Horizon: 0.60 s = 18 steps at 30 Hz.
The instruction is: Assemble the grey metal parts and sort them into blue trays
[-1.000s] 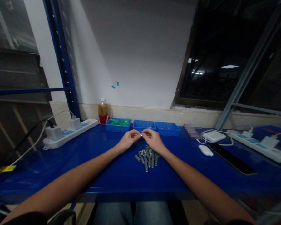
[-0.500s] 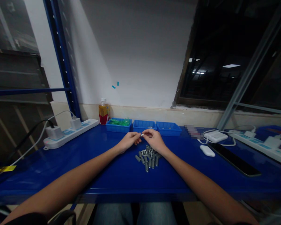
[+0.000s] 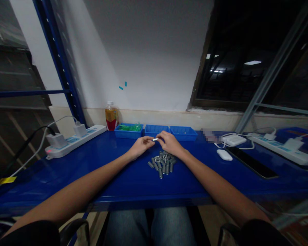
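A small, pale, slender piece (image 3: 155, 139) spans the gap between my two hands; its exact kind is too small to make out. At its left end, the fingertips of my left hand (image 3: 140, 147) are pinched closed. My right hand (image 3: 169, 143) pinches the other end between thumb and fingers. Just below and nearer to me lies a loose pile of grey metal cylinders (image 3: 160, 172), with smaller shiny metal parts (image 3: 157, 159) among them. The right wrist is beside the pile's right edge.
Along the wall stand a blue bin of green pieces (image 3: 129, 134), two further blue bins (image 3: 157, 128), (image 3: 183, 137) and a drink bottle (image 3: 111, 118). Power strips (image 3: 74, 141), (image 3: 284, 150) flank the blue table (image 3: 118, 184). A phone (image 3: 251, 162) and white case (image 3: 224, 154) lie right.
The view has tipped slightly, so the scene sits higher. My hands have parted a little, and more of the pale piece shows between the fingertips. The pile looks unchanged.
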{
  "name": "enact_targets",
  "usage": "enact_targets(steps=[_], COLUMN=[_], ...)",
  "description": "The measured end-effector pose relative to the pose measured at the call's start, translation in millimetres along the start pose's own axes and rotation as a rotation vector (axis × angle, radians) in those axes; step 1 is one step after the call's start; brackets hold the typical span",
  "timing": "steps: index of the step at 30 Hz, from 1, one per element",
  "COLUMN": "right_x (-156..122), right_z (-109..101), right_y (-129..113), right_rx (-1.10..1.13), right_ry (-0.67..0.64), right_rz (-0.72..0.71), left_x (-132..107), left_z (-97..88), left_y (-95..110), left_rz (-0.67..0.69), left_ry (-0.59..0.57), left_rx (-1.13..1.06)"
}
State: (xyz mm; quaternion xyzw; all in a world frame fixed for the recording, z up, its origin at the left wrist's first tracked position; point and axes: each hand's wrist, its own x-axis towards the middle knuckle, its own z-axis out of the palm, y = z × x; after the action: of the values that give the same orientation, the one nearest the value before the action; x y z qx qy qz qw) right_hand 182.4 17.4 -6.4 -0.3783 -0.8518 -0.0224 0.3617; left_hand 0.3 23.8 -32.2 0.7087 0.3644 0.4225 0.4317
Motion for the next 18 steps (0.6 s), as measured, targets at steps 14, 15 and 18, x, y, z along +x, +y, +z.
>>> enact_targets(steps=[14,15,18], right_x=[18.0,13.4,-1.9], right_z=[5.2,4.4,2.1], right_y=[52.1,44.1,14.9], right_rx=[-0.221,-0.225,-0.152], right_ry=[0.194,0.194,0.111], right_rz=[0.365,0.336,0.180], left_x=[-5.1,-4.4,-1.6], left_z=[4.8,3.9,1.2], left_y=[3.3,1.8,-2.6], left_rz=[0.358,0.324,0.215], left_ry=[-0.208,-0.184,-0.069], left_rx=[0.620,0.588,0.391])
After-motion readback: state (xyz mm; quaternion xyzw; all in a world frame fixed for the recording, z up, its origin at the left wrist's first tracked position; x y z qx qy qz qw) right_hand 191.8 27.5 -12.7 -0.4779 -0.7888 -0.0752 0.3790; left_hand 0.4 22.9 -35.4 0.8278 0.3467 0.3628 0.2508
